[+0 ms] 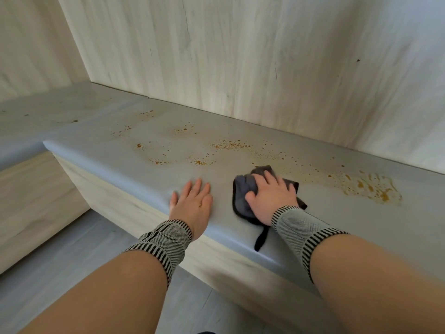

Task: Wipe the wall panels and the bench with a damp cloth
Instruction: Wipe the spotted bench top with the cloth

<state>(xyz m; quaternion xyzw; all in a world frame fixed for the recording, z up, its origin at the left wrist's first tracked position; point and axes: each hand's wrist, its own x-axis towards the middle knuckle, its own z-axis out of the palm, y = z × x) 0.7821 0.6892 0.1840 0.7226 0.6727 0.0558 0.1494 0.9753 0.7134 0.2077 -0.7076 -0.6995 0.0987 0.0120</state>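
Grey crumpled cloth (243, 191) on smooth bench (149, 169)

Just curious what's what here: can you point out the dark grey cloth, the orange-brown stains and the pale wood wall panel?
dark grey cloth (243, 189): head view, bunched left part.
orange-brown stains (375, 189): head view, largest patch.
pale wood wall panel (240, 56): head view, middle.

Two hands on the bench (144, 174): the left hand (192, 201) and the right hand (271, 198). One dark cloth (243, 189), two striped wristbands (166, 239), two wall panels (265, 56), many orange-brown spots (228, 144)
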